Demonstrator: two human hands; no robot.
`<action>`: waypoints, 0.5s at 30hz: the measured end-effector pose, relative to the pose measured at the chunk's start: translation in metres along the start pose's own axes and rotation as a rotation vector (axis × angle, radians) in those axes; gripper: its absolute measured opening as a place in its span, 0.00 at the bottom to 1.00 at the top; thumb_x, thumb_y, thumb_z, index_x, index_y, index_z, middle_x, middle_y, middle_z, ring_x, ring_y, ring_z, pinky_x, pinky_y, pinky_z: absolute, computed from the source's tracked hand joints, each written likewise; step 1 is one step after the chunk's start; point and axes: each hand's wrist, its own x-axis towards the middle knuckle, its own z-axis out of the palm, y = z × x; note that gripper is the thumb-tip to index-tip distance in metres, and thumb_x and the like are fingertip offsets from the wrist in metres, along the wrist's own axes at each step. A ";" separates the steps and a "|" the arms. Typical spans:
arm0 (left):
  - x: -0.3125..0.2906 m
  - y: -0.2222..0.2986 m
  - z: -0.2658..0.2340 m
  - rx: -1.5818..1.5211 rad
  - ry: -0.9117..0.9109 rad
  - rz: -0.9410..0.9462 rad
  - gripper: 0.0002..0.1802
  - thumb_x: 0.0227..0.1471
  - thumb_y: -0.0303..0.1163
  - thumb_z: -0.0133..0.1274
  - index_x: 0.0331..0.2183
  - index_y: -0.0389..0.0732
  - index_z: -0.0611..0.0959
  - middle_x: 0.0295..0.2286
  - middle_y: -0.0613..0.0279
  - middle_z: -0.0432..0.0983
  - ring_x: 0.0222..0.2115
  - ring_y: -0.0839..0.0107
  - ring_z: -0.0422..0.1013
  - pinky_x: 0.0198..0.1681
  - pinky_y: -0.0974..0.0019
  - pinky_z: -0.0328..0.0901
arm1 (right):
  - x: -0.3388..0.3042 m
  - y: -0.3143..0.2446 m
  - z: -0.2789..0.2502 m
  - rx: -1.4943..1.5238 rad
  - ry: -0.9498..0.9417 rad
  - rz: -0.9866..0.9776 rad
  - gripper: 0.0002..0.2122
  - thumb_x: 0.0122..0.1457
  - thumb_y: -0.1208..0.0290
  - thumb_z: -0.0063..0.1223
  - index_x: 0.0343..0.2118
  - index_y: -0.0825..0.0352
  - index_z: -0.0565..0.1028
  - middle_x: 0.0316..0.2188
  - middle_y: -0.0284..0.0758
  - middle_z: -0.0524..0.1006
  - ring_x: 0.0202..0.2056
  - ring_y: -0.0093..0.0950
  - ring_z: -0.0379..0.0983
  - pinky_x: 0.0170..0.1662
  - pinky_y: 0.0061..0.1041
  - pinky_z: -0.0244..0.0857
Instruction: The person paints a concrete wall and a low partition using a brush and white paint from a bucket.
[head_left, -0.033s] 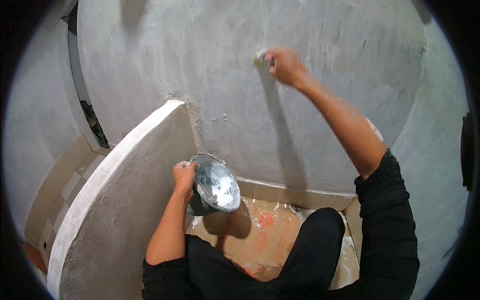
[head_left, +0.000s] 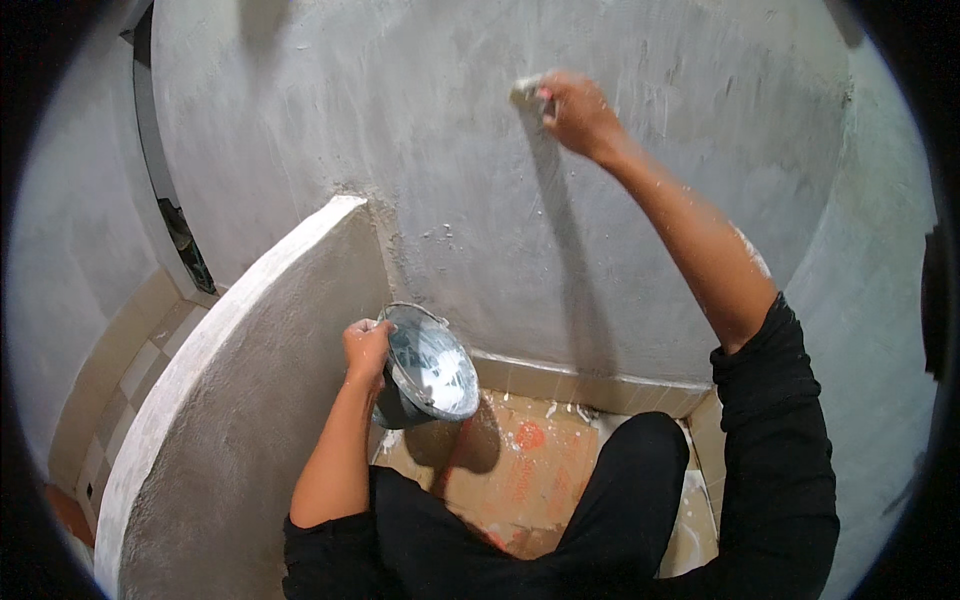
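Note:
My left hand (head_left: 366, 346) grips the rim of a dark bucket (head_left: 400, 405), which tilts toward me beside the low partition. White paint (head_left: 445, 385) lies inside it and streaks its inner wall. Up at the grey wall (head_left: 440, 150), my right hand (head_left: 582, 115) is closed round a small paintbrush (head_left: 525, 92). The brush's pale bristles are at the wall surface, and most of its handle is hidden by my fingers. White specks of paint dot my right forearm.
A low partition with a white top edge (head_left: 240, 290) curves along my left. Paint-spattered cardboard (head_left: 530, 470) covers the floor between my knees. Tan skirting tiles (head_left: 590, 387) run along the wall's foot. Another wall (head_left: 870, 330) rises at the right.
My right hand has moved slightly upward along the wall with the paintbrush. My left hand and the bucket have hardly moved.

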 end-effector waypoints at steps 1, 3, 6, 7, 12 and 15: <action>0.000 0.002 0.000 -0.009 -0.001 -0.006 0.12 0.43 0.26 0.58 0.15 0.42 0.73 0.13 0.72 0.63 0.15 0.79 0.55 0.19 0.66 0.50 | -0.004 0.000 0.002 -0.047 0.001 -0.027 0.05 0.55 0.79 0.50 0.32 0.67 0.77 0.33 0.46 0.77 0.37 0.43 0.76 0.39 0.39 0.70; -0.005 0.004 -0.002 -0.004 0.003 -0.004 0.13 0.43 0.26 0.58 0.15 0.42 0.72 0.13 0.72 0.63 0.15 0.79 0.55 0.18 0.66 0.50 | -0.019 -0.002 0.011 -0.137 0.003 -0.082 0.03 0.56 0.79 0.49 0.31 0.69 0.75 0.31 0.46 0.76 0.36 0.42 0.77 0.36 0.38 0.72; -0.012 0.012 0.017 0.013 -0.004 0.009 0.12 0.43 0.27 0.59 0.15 0.41 0.73 0.13 0.71 0.63 0.14 0.78 0.56 0.18 0.65 0.52 | -0.119 0.028 0.076 -0.310 -0.263 -0.369 0.04 0.56 0.79 0.50 0.34 0.69 0.74 0.33 0.42 0.75 0.36 0.36 0.78 0.37 0.35 0.75; -0.010 0.006 0.014 0.036 0.011 0.013 0.12 0.43 0.27 0.59 0.15 0.40 0.74 0.13 0.71 0.64 0.14 0.78 0.57 0.19 0.65 0.52 | -0.154 0.013 0.087 -0.355 -0.304 -0.447 0.05 0.57 0.77 0.50 0.35 0.69 0.74 0.34 0.41 0.75 0.37 0.36 0.78 0.38 0.34 0.76; -0.001 0.005 0.001 0.037 0.030 0.048 0.11 0.42 0.26 0.59 0.15 0.39 0.75 0.13 0.70 0.65 0.15 0.77 0.57 0.19 0.65 0.53 | -0.127 -0.003 0.047 0.132 -0.698 0.131 0.07 0.52 0.79 0.54 0.35 0.64 0.77 0.36 0.42 0.78 0.39 0.41 0.76 0.44 0.38 0.70; -0.003 0.007 0.005 -0.015 0.005 0.030 0.11 0.42 0.26 0.59 0.15 0.40 0.74 0.14 0.70 0.65 0.15 0.77 0.57 0.20 0.65 0.53 | -0.051 0.048 0.002 0.087 -0.203 0.142 0.07 0.51 0.77 0.57 0.33 0.65 0.78 0.34 0.43 0.78 0.38 0.41 0.76 0.43 0.36 0.70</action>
